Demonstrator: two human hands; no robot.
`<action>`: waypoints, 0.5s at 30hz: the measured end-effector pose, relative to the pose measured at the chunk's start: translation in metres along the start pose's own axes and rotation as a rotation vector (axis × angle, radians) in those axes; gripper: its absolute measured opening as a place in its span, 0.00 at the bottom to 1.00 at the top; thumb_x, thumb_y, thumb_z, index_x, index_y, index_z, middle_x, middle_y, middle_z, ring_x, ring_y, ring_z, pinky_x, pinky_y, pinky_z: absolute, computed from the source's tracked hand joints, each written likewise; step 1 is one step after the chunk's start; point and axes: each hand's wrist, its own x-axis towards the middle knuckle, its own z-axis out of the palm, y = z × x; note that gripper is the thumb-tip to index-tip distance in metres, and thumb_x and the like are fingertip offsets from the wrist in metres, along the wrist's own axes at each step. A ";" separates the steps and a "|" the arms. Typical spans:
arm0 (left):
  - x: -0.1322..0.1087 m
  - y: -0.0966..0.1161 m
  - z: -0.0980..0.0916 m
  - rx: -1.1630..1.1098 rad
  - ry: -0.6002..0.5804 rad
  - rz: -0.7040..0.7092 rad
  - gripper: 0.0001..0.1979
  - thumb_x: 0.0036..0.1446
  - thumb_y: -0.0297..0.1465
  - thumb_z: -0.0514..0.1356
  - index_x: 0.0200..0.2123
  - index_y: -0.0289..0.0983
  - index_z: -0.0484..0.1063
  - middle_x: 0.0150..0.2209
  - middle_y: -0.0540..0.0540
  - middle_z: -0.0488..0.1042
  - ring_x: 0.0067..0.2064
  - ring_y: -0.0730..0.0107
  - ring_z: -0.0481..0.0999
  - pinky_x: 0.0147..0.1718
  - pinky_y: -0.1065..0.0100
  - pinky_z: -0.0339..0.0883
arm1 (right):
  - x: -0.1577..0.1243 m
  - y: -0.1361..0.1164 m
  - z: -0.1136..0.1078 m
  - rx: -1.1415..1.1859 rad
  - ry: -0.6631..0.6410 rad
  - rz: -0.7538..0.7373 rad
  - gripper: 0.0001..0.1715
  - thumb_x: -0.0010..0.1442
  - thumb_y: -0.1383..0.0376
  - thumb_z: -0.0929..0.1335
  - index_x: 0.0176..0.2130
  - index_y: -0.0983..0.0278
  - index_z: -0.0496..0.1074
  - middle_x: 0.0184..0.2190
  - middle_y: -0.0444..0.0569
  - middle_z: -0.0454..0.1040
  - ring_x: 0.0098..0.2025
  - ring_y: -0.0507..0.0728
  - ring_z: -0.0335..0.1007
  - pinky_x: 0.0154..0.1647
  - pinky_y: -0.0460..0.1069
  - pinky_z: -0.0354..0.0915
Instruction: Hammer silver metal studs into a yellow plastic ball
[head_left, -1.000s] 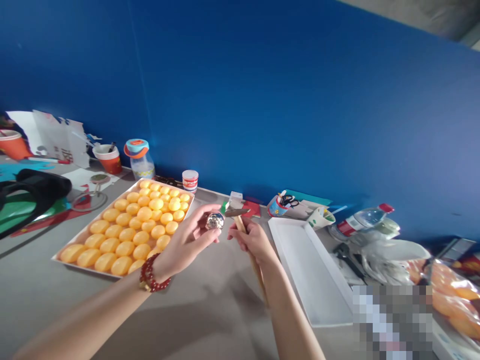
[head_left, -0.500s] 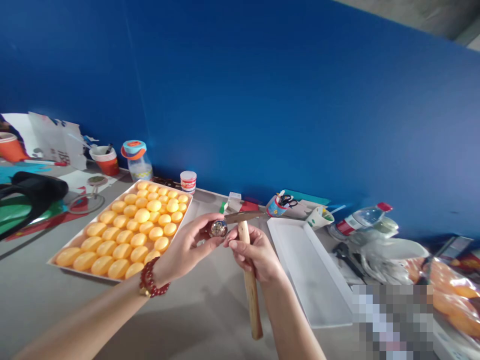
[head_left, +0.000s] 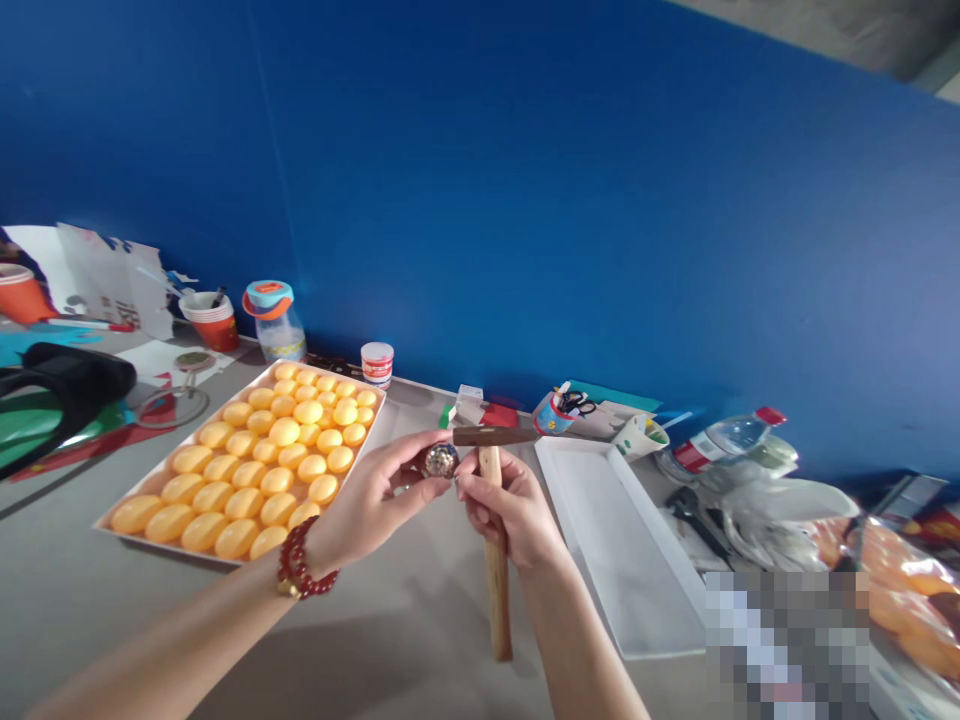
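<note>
My left hand (head_left: 382, 492) pinches a small, shiny, patterned metallic ball (head_left: 440, 460) between thumb and fingers. A hammer (head_left: 496, 580) with a wooden handle and a dark brown head is gripped in my right hand (head_left: 514, 505), handle pointing down. The hammer head lies level, just above and right of the ball. Thumb and forefinger of the right hand meet close beside the ball; something tiny may be between them, too small to make out. Both hands are raised over the grey table (head_left: 397, 620).
Left of my hands lies a shallow tray (head_left: 135, 545) full of orange balls. A white tray (head_left: 637, 560) sits to the right. Behind stand a lidded jar (head_left: 276, 325), a small tub (head_left: 376, 364), a pen cup (head_left: 553, 412) and a plastic bottle (head_left: 720, 440) before the blue wall (head_left: 480, 200).
The hammer has turned slightly in my right hand, so its handle hangs more upright and its head sits more level. The ball has been turned a little in my left hand.
</note>
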 end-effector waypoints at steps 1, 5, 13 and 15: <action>0.000 0.001 0.000 0.018 0.002 -0.002 0.21 0.59 0.33 0.60 0.56 0.38 0.66 0.41 0.44 0.77 0.40 0.67 0.78 0.37 0.69 0.75 | 0.000 0.000 0.000 0.002 -0.002 0.006 0.12 0.51 0.61 0.75 0.31 0.65 0.72 0.21 0.42 0.71 0.15 0.43 0.54 0.11 0.38 0.47; -0.001 0.006 0.000 0.064 0.004 -0.013 0.21 0.59 0.32 0.60 0.55 0.37 0.66 0.40 0.44 0.78 0.39 0.67 0.78 0.35 0.71 0.75 | 0.000 0.000 -0.001 -0.005 -0.033 0.024 0.12 0.52 0.62 0.75 0.31 0.65 0.71 0.22 0.42 0.72 0.16 0.43 0.54 0.12 0.38 0.48; -0.002 0.007 0.002 0.048 -0.027 -0.040 0.21 0.60 0.32 0.58 0.56 0.35 0.64 0.41 0.43 0.78 0.39 0.67 0.77 0.36 0.71 0.74 | 0.001 -0.002 -0.003 -0.018 -0.063 0.029 0.13 0.53 0.61 0.75 0.30 0.66 0.70 0.22 0.44 0.72 0.16 0.43 0.54 0.12 0.38 0.48; -0.002 0.006 0.001 0.085 -0.028 -0.043 0.21 0.60 0.32 0.58 0.56 0.36 0.64 0.41 0.43 0.78 0.38 0.67 0.77 0.33 0.72 0.73 | 0.001 -0.002 -0.003 -0.035 -0.052 0.028 0.13 0.53 0.61 0.75 0.30 0.66 0.70 0.22 0.44 0.71 0.16 0.44 0.54 0.13 0.39 0.49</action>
